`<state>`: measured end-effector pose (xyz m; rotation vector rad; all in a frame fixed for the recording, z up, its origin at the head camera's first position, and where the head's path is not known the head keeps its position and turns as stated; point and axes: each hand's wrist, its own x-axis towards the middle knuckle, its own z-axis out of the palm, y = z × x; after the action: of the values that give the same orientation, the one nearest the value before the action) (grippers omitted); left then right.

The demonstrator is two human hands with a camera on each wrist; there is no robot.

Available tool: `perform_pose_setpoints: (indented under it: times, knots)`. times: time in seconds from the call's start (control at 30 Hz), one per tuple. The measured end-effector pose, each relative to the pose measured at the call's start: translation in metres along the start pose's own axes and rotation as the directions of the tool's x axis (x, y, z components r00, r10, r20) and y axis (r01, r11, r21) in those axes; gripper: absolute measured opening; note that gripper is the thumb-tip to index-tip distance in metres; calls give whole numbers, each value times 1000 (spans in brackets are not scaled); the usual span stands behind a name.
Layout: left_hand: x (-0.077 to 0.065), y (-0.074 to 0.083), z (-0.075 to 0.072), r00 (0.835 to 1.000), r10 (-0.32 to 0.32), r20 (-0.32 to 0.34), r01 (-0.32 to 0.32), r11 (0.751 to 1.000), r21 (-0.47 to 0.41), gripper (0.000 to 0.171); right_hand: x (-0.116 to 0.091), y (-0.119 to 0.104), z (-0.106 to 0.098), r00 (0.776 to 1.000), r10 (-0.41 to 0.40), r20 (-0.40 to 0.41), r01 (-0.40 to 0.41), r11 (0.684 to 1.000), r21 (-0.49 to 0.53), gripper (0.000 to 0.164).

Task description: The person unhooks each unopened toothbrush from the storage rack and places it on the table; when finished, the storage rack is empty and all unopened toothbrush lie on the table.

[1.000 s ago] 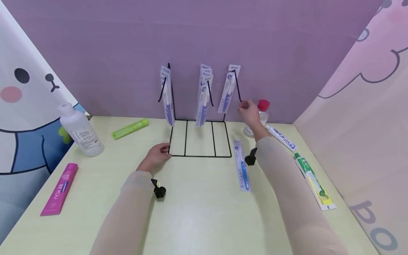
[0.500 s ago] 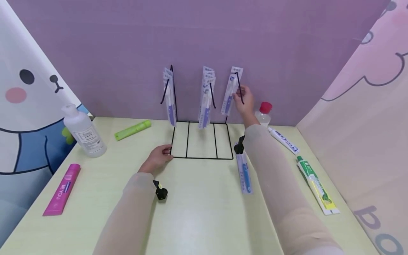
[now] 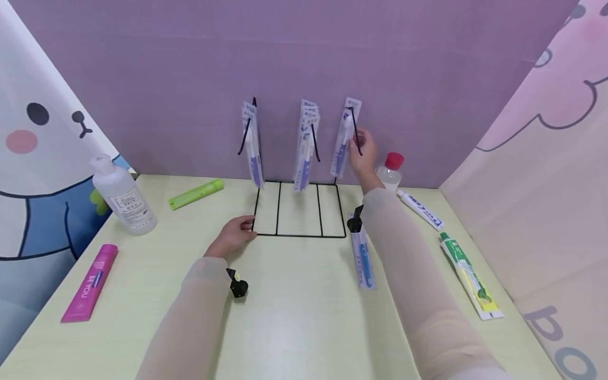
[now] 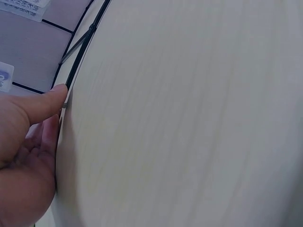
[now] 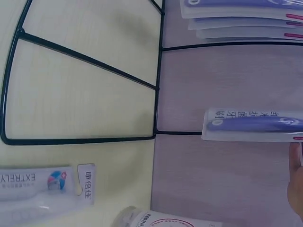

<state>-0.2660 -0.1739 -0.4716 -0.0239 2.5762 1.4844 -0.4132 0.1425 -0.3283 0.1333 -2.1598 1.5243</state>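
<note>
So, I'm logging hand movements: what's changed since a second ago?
The right hand moved up and left from the tip of the right hook to the hanging packaged toothbrush, now at its edge. The left hand still grips the black wire rack; the pump bottle stayed put.

A screened-off table (image 3: 294, 322) dressed like a toiletries display; home or shop, the views cannot settle.
A purple backdrop (image 3: 304, 53) rises behind the surface's back edge, cartoon-printed panels (image 3: 47, 174) flank its left and right edges, a wire display rack (image 3: 301, 236) near the back edge carries packaged toothbrushes (image 3: 306, 153), and toothpaste tubes (image 3: 470, 277) lie along the right edge.
</note>
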Motion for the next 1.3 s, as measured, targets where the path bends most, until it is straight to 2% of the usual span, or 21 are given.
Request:
perform_pose_setpoints:
  times: [0.13,0.37,0.53,0.6,0.73,0.83,0.9,1.03,1.1,1.17,1.23,1.3]
  knots:
    - [1,0,1,1000,-2,15,1,1000,13,55,-1,-3,-15,999,-22,-24,22,1000,-3,30]
    - [0,0,-2,1000,2,17,-2,1000,22,55,-11,-7,-52,997,79,14,-79,996,48,41]
    - [-2,3,-4,1000,-11,21,10,999,40,55,-33,1,-80,986,104,131,-120,985,122,46]
    - [-2,3,-4,1000,-18,20,17,999,36,55,-42,7,-91,974,114,193,-143,980,140,47]
    - [-1,2,-4,1000,-9,27,8,999,40,55,-63,24,-110,941,161,296,-197,976,95,47]
    - [0,1,-4,999,-3,33,2,999,43,55,-77,38,-122,899,216,382,-238,971,11,47]
    - [1,1,-4,999,-11,32,9,999,42,55,-85,50,-128,856,266,443,-280,959,-35,48]
    - [1,1,-3,999,-16,33,14,999,40,55,-100,74,-138,745,404,532,-397,908,-133,53]
    - [0,2,-3,999,-13,30,12,999,34,55,-107,85,-141,684,477,551,-457,870,-185,53]
    - [0,2,-3,1000,-7,30,6,999,31,54,-114,93,-144,637,528,561,-491,840,-233,52]
    - [-1,4,-3,1000,-7,29,7,1000,28,54,-120,99,-146,605,557,568,-510,820,-261,51]
    - [-1,5,-3,999,-12,30,11,1000,27,54,-125,102,-147,591,570,571,-513,812,-278,51]
